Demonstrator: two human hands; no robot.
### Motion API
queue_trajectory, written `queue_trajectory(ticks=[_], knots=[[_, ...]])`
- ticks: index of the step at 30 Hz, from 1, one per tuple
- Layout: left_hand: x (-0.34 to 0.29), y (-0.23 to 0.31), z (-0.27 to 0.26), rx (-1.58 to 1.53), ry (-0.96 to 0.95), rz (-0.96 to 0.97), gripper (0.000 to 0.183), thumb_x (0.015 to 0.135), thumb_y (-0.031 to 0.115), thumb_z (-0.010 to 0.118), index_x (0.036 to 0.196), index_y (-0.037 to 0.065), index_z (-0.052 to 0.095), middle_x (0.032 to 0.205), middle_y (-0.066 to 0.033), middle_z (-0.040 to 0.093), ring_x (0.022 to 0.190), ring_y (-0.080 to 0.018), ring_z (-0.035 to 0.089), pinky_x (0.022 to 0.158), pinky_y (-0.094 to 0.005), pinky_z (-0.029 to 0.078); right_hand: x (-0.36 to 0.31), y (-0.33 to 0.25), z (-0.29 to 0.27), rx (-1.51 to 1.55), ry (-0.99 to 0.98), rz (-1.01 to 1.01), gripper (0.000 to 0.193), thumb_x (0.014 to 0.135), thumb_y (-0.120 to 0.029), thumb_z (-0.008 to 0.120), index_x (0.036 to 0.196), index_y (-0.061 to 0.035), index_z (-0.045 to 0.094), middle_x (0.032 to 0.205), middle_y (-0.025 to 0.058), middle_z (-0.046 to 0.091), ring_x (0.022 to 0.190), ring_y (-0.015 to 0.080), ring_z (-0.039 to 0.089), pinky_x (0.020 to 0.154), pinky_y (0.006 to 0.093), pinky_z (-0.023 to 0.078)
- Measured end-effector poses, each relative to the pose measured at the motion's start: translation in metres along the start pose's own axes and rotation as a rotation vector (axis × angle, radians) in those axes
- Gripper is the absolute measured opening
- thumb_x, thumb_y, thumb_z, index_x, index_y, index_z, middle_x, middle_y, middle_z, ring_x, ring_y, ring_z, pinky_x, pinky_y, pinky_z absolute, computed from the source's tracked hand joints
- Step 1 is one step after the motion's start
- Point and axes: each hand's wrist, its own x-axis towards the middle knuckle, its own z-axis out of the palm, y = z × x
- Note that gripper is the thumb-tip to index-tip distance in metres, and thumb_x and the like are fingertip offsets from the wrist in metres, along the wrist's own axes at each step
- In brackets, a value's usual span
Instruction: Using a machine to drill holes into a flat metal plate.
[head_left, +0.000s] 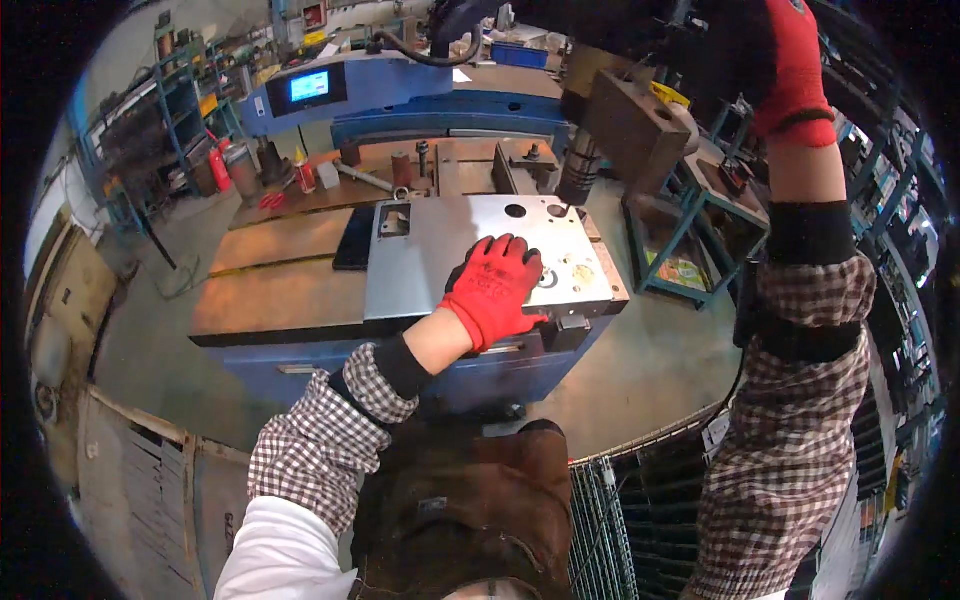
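You're standing right up at the desk (270, 305), its brown top spreading out ahead of you, and toward its right end the silvery metal plate (425, 235) is lying level, its near side facing you. Only your hand is visibly bearing down on that top face, so if the pressure is slackening under a biting tool, the plate could be lifting or swinging round, sideways drag being the likely cause.

Now the hands! Your left grip (495, 285) is pressing palm down on the plate, fingers laid out rather than curled round anything, the thumb sitting by the near edge. A swinging plate could be catching that thumb. Your right grip (797, 70) is reaching high beside the machine head, and its fingers are vanishing into the dark there; I'm not able to tell whether it's grasping anything.

Smaller still, the dark coiled spindle (578, 175) is pointing down at the plate's far right corner, and whether its tip is touching isn't showing. Should it be turning, a glove straying close could be snagging.

Behind, a small bottle (303, 173) is standing near the red-handled scissors (271, 201); a plate skidding back and left could be knocking them.
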Motion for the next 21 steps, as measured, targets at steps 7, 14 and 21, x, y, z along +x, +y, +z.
queue_trajectory(ticks=[7,14,21], knots=[[0.009,-0.003,0.005,-0.051,-0.032,-0.047,0.08,0.072,0.052,0.078,0.132,0.005,0.055,0.133,-0.0208,0.052,0.13,-0.0379,0.047,0.113,-0.0522,0.033,-0.02,0.019,0.021,1.444,0.087,0.683,0.034,0.102,-0.014,0.05,0.133,-0.0011,0.057,0.112,0.0075,0.069,0.094,0.0176,0.068,0.077,0.0295,0.056],[0.009,-0.006,0.028,-0.036,0.029,0.017,0.087,0.08,0.054,0.072,0.146,0.005,0.044,0.147,-0.0241,0.044,0.139,-0.0424,0.04,0.118,-0.0545,0.027,-0.046,0.005,0.024,0.226,0.01,0.253,0.035,0.086,-0.009,0.071,0.118,0.0013,0.067,0.115,0.0117,0.069,0.104,0.0188,0.068,0.087,0.0314,0.055],[0.013,0.001,0.038,-0.031,0.046,0.028,0.087,0.082,0.055,0.069,0.147,0.005,0.043,0.148,-0.0239,0.043,0.14,-0.0412,0.039,0.119,-0.0548,0.025,-0.071,0.0,0.009,-0.205,-0.044,0.189,0.049,0.074,-0.009,0.079,0.121,-0.0023,0.067,0.112,0.0181,0.068,0.103,0.0225,0.069,0.084,0.0327,0.056]])
